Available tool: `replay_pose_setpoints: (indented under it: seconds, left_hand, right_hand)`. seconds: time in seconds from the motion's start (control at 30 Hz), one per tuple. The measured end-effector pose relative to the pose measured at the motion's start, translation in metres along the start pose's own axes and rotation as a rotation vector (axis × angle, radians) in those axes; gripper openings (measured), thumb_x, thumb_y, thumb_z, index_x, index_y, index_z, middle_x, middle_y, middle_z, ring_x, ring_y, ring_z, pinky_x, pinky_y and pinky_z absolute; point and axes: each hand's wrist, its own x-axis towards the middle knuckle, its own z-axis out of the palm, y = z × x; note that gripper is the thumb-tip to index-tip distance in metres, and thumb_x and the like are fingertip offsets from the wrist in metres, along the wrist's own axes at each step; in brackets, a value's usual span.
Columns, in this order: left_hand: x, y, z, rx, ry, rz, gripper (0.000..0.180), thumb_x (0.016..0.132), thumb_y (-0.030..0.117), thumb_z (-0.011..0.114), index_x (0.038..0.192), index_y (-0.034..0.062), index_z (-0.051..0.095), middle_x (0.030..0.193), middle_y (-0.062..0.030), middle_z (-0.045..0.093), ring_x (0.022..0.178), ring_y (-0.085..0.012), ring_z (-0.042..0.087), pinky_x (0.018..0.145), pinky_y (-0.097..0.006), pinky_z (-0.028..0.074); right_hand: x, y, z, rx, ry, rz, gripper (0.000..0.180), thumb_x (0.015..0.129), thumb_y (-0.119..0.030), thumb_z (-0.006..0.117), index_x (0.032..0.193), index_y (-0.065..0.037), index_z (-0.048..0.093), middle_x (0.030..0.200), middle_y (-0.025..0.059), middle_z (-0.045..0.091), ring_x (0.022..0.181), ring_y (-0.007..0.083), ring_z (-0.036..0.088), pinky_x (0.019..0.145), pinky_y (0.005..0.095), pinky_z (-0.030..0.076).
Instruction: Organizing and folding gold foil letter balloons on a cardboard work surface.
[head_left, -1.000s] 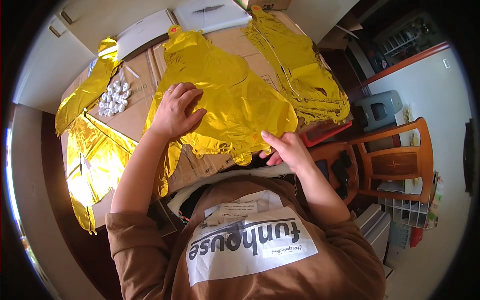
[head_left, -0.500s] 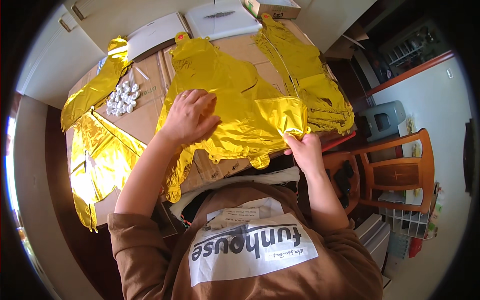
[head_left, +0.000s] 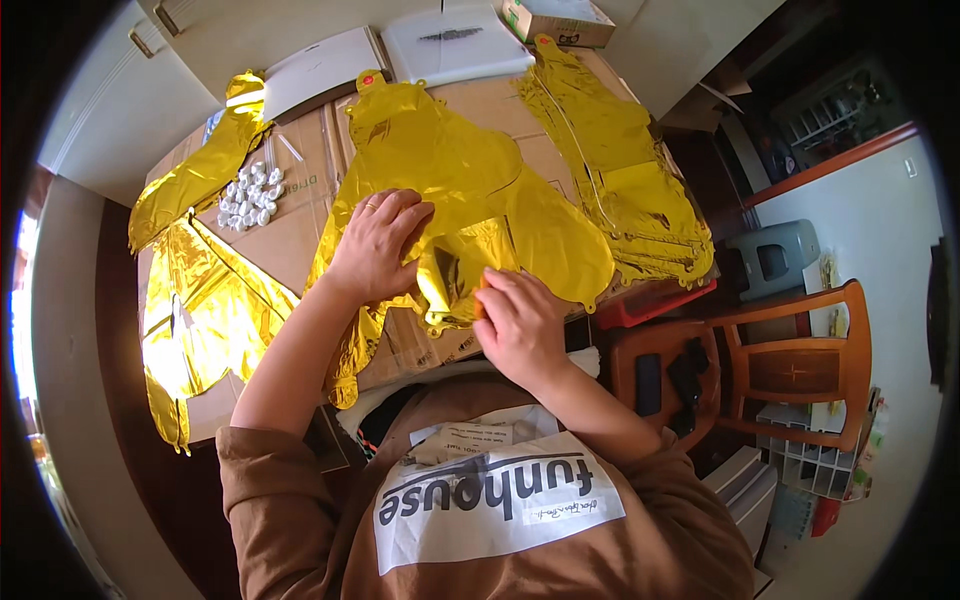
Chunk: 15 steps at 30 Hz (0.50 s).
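A flat gold foil balloon (head_left: 440, 140) lies across the middle of the cardboard-covered table. Its lower right part is folded over toward the left, making a shiny raised flap near the table's front edge. My left hand (head_left: 380, 245) rests on the balloon at the left of this flap, fingers curved and thumb apart. Closed on the flap's right edge is my right hand (head_left: 522, 325), its fingertips partly hidden by the foil. More flat gold foil balloons lie on either side: one at the right (head_left: 610, 150), one at the far left (head_left: 200, 175), one at the near left (head_left: 205, 310).
A pile of small white pieces (head_left: 250, 195) sits on the cardboard (head_left: 300, 150), left of centre. White flat items (head_left: 455, 45) and a carton (head_left: 560, 22) stand along the back. A wooden chair (head_left: 790, 365) holding dark objects is at the right, near a grey stool (head_left: 775, 260).
My right hand has moved left, carrying the balloon's lower right part over into a fold beside my left hand. The left hand has stayed nearly in place.
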Motion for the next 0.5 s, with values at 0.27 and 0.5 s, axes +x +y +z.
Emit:
replay_pose_setpoints:
  seconds: [0.27,0.5]
  left_hand:
    - [-0.001,0.001,0.002,-0.042,0.014,-0.010,0.056,0.080,0.023,0.071,0.131,0.0071,0.059,0.128,-0.0139,0.059,0.121,-0.0368,0.055,0.104,-0.047,0.043]
    - [0.001,0.003,0.000,-0.040,0.002,-0.011,0.057,0.081,0.030,0.076,0.130,0.0073,0.059,0.128,-0.0136,0.058,0.121,-0.0361,0.055,0.105,-0.047,0.043]
  right_hand:
    - [0.006,0.063,-0.032,0.441,-0.139,-0.069,0.027,0.097,-0.023,0.068,0.116,-0.005,0.074,0.125,0.0128,0.072,0.123,0.0306,0.064,0.113,0.0518,0.043]
    - [0.016,0.081,-0.012,0.041,-0.285,-0.134,0.040,0.096,-0.024,0.065,0.131,-0.004,0.065,0.147,0.0121,0.057,0.140,0.0366,0.047,0.118,0.0571,0.031]
